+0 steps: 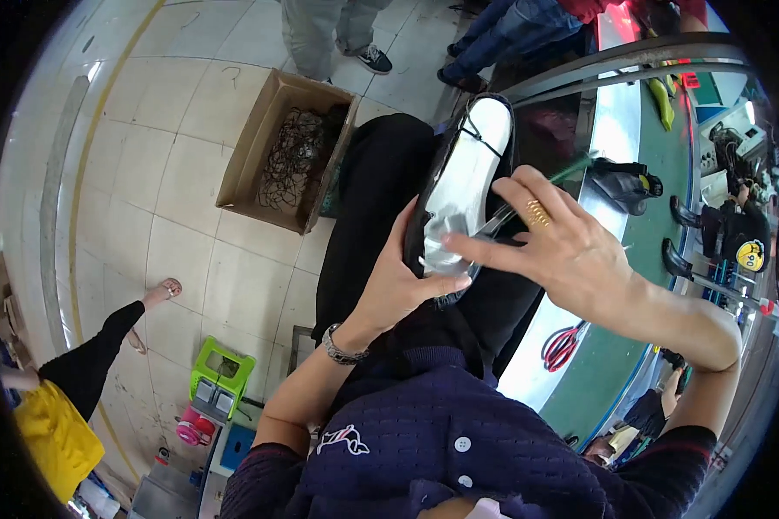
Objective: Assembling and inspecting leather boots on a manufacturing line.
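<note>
A dark shoe upper (430,179) with a pale, shiny sole side (472,169) facing up lies over my lap, toe pointing away. A black cord (479,137) crosses the sole near the toe. My left hand (398,277) is closed round the heel end, thumb along its near edge. Over the heel, at its right side, my right hand (563,242) has its fingers bent round a thin metal tool (496,221). A blurred green streak (573,170) shows beyond those fingers; the tool's exact kind is unclear.
A cardboard box (260,112) of tangled dark strings stands left of my knees. To the right runs a green-and-white workbench (634,242) with a black shoe (619,186) and a red cord coil (563,348). A green stool (221,368) stands lower left; several people are around.
</note>
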Demonstrator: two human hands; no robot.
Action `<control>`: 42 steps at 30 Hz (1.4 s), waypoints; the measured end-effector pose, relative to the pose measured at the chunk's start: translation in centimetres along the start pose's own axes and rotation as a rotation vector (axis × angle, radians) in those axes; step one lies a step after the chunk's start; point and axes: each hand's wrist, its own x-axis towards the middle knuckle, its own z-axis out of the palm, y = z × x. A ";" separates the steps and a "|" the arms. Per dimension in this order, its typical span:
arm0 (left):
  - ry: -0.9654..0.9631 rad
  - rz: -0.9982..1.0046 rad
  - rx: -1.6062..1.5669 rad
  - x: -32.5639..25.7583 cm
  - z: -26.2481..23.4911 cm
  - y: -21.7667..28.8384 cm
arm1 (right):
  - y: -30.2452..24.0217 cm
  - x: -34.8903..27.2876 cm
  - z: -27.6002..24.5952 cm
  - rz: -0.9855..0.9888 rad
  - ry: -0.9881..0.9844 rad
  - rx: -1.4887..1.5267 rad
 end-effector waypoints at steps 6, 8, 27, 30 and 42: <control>-0.092 -0.047 -0.089 0.1 -0.4 -0.1 | -0.4 0.7 -1.9 -0.024 -0.291 0.193; -0.053 -0.074 -0.106 0.3 0.1 -0.2 | -0.7 1.5 -2.6 0.150 -0.562 0.581; -0.101 -0.177 -0.108 -0.8 -0.4 -1.0 | -2.0 -0.6 -0.3 -0.071 -0.110 0.025; -0.071 -0.120 -0.036 -0.7 0.2 -1.7 | -2.6 0.1 -0.7 -0.001 -0.244 0.203; 0.010 0.270 0.683 1.1 -2.0 2.2 | -1.2 -5.7 0.7 0.545 -0.008 0.762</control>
